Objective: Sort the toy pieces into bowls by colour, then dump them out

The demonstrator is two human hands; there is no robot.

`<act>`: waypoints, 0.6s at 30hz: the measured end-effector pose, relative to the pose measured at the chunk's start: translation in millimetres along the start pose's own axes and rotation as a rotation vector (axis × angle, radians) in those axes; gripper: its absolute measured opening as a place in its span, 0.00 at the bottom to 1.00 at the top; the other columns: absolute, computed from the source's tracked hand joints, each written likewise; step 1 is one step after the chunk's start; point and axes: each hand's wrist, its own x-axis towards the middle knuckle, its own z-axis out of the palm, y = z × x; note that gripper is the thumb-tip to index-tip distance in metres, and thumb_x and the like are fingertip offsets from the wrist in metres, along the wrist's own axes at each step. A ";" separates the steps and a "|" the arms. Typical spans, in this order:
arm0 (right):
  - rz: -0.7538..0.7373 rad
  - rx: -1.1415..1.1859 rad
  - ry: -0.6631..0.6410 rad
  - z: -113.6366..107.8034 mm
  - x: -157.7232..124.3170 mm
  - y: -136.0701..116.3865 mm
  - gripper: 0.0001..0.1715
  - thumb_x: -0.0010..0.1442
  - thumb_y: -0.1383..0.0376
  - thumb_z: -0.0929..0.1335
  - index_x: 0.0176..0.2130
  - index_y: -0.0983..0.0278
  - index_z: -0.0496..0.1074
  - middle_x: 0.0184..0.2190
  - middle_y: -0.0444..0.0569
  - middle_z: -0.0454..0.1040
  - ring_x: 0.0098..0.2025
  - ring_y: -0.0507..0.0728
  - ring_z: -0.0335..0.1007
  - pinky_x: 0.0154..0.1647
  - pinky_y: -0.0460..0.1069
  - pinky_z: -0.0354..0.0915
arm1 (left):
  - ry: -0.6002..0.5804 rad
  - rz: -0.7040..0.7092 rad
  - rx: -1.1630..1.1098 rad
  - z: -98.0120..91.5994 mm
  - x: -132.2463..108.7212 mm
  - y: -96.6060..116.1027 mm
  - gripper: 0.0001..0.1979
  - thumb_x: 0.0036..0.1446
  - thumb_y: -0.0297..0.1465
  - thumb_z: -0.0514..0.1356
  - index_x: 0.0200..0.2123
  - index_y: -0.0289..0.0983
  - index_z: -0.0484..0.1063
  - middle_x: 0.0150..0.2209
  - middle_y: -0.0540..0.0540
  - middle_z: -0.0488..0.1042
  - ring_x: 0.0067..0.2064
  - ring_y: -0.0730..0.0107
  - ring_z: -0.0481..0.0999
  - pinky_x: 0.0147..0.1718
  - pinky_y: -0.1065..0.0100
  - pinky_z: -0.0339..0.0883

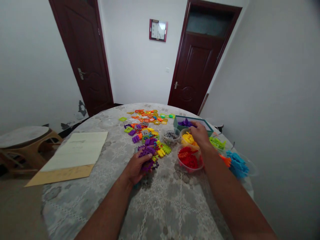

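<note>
My left hand point(136, 166) is closed around several purple interlocking plastic building pieces point(147, 151), low over the near end of a mixed pile. My right hand point(199, 132) reaches over the near edge of a green box point(209, 128), beside the purple pieces point(185, 123) inside it. Its fingertips are partly hidden and blurred, so any piece in them does not show. Yellow pieces point(188, 138) fill a clear tub just below that hand. Nearer to me, a round tub point(190, 170) holds red pieces point(188, 159). Grey pieces point(170, 135) sit in another tub to the left.
Loose orange pieces point(147, 116) lie toward the table's far side. Green pieces point(217, 143) and blue pieces point(237, 163) are right of my right forearm. A paper sheet point(77, 146) over brown card lies left on the patterned tablecloth point(160, 206). A stool point(23, 136) stands left.
</note>
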 end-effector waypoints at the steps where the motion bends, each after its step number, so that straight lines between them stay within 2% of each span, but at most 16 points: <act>1: -0.012 -0.014 -0.040 2.0 -12.5 -1.7 0.24 0.61 0.66 0.66 0.55 0.66 0.79 0.48 0.56 0.82 0.38 0.57 0.79 0.39 0.50 0.76 | -0.012 -0.002 0.002 0.8 -0.8 0.1 0.30 0.53 0.30 0.73 0.59 0.38 0.76 0.42 0.43 0.82 0.29 0.68 0.79 0.17 0.69 0.74; 5: -0.134 -0.078 -0.346 17.3 -75.1 -24.2 0.21 0.65 0.63 0.66 0.54 0.62 0.80 0.40 0.50 0.83 0.36 0.57 0.78 0.39 0.50 0.74 | -0.084 -0.007 0.001 3.2 -3.6 0.0 0.29 0.54 0.32 0.73 0.59 0.38 0.77 0.43 0.41 0.82 0.32 0.65 0.81 0.18 0.71 0.72; 8: -0.298 -0.075 -0.484 32.8 -115.9 -47.1 0.19 0.67 0.63 0.67 0.55 0.60 0.79 0.46 0.50 0.83 0.39 0.56 0.78 0.46 0.52 0.74 | -0.141 -0.005 0.014 3.5 -4.8 -1.7 0.28 0.54 0.34 0.74 0.58 0.37 0.77 0.41 0.41 0.82 0.31 0.65 0.80 0.18 0.71 0.70; 10: -0.391 -0.074 -0.501 42.7 -133.9 -57.1 0.18 0.67 0.65 0.68 0.55 0.60 0.79 0.49 0.51 0.82 0.41 0.56 0.78 0.49 0.53 0.73 | -0.160 0.001 0.026 3.6 -5.4 -2.9 0.26 0.54 0.35 0.74 0.56 0.37 0.78 0.38 0.42 0.82 0.29 0.68 0.78 0.20 0.72 0.69; 13: -0.462 -0.099 -0.490 54.3 -148.2 -59.9 0.15 0.68 0.66 0.69 0.52 0.60 0.80 0.46 0.51 0.81 0.43 0.57 0.76 0.52 0.54 0.71 | -0.145 0.005 0.039 4.4 -6.4 -4.1 0.26 0.51 0.34 0.75 0.54 0.38 0.78 0.36 0.45 0.81 0.28 0.69 0.76 0.22 0.71 0.68; 18: -0.443 -0.087 -0.448 65.0 -157.7 -47.3 0.10 0.67 0.67 0.69 0.45 0.60 0.81 0.43 0.51 0.76 0.45 0.58 0.75 0.52 0.54 0.71 | -0.156 -0.009 0.109 5.7 -6.8 -7.2 0.27 0.48 0.31 0.76 0.52 0.39 0.76 0.35 0.48 0.79 0.30 0.70 0.76 0.25 0.72 0.68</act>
